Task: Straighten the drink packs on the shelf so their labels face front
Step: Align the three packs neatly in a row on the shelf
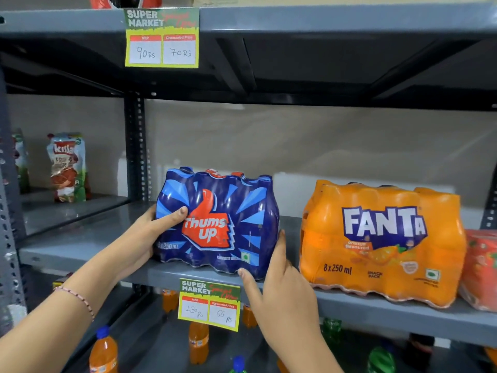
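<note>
A blue Thums Up pack stands on the grey shelf with its label facing me. My left hand grips its left side, thumb across the front. My right hand presses flat against the pack's right lower corner, fingers apart. An orange Fanta pack stands to the right, label to the front, slightly angled. A red-orange pack is cut off at the right edge.
A price tag hangs from the shelf edge below the blue pack; another tag hangs from the shelf above. Snack pouches stand in the left bay. Loose orange and green bottles fill the shelf below.
</note>
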Tool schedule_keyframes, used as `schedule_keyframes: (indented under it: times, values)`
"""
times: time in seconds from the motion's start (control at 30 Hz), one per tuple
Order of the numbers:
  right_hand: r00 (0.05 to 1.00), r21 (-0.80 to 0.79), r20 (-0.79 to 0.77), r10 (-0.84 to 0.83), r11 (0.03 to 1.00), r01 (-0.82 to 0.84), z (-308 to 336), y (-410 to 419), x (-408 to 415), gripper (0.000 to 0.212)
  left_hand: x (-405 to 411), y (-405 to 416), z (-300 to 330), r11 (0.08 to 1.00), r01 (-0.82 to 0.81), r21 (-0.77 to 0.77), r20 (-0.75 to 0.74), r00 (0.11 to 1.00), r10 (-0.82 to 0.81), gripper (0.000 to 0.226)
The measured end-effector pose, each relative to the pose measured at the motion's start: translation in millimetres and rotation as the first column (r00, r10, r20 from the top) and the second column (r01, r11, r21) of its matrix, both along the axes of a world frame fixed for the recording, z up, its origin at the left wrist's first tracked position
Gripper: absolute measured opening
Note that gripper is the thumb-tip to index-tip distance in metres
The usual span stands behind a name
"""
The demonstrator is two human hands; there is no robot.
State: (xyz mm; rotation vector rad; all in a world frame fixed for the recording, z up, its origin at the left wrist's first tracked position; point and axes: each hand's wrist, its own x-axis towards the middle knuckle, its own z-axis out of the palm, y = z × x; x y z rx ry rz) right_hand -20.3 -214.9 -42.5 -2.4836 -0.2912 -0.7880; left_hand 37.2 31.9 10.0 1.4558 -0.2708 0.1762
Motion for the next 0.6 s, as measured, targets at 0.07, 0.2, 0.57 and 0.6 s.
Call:
schedule_keyframes:
  times: [0.07,0.2,0.57,0.6]
  values:
    - [1.0,0.021,0.002,-0.017,1.0,0.017,0,-1,-2,0.091,-1,-5,0,1.0,0.011,0.006,0.008,1.0,-0.011,0.099]
    - [1.0,0.107,-0.022,-0.009,0.994,0.011,4,-5,-2,0.087,1,-9,-1,1.0,-0.001,0.004,0.003,1.0,0.001,0.109]
    - [0.993,0.163,-0.111,0.029,0.987,-0.01,7,-12,1,0.081,-5,-16,-5,0.999,-0.041,-0.031,0.023,0.999,0.042,0.104]
    - [0.993,0.172,-0.114,0.028,0.985,-0.008,8,-12,2,0.082,-5,-17,-5,0.999,-0.041,-0.029,0.028,0.999,0.042,0.103]
